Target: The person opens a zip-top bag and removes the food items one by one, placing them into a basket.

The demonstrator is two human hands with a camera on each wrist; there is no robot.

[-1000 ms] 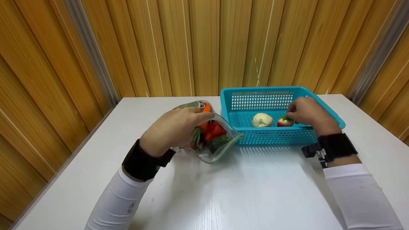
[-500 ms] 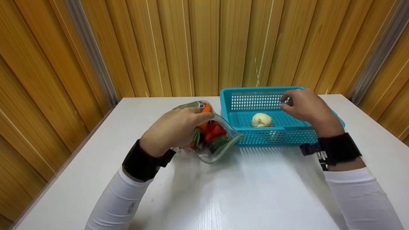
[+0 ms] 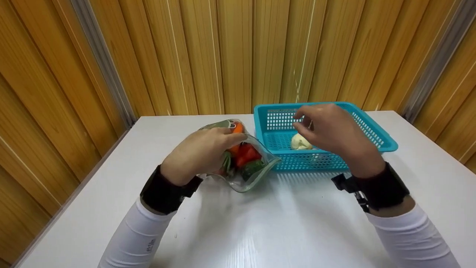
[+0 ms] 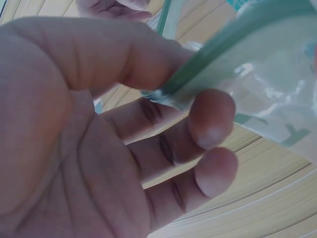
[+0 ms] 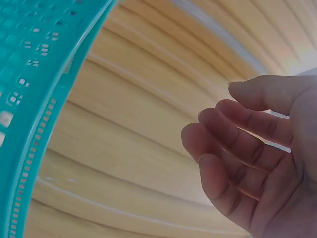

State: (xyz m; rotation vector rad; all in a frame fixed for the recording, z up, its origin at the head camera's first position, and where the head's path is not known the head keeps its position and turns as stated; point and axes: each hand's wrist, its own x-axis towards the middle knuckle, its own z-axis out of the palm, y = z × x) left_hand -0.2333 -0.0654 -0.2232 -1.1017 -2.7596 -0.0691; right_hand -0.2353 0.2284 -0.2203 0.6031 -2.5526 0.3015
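My left hand (image 3: 202, 150) pinches the rim of a clear zip bag (image 3: 267, 163) between thumb and fingers; the bag's green zip edge (image 4: 218, 47) shows close up in the left wrist view. Inside the bag lie a red bell pepper (image 3: 247, 153), a dark green vegetable (image 3: 253, 169) and something orange (image 3: 238, 128). Above the near side of the teal basket (image 3: 312, 160) hovers my right hand (image 3: 333, 128), fingers loosely bent and holding nothing. A whitish round vegetable (image 3: 299, 142) sits in the basket, partly behind the rim. The right hand hides part of the basket's inside.
The white table (image 3: 238, 223) carries both bag and basket, which stand side by side near its back edge. A wood-patterned panel wall (image 3: 238, 56) rises behind it, with more panels at the left and right.
My right hand has let go of a red-and-white vegetable with a green top in the basket, lifted, and moved left toward the bag. The left hand keeps its hold on the bag.
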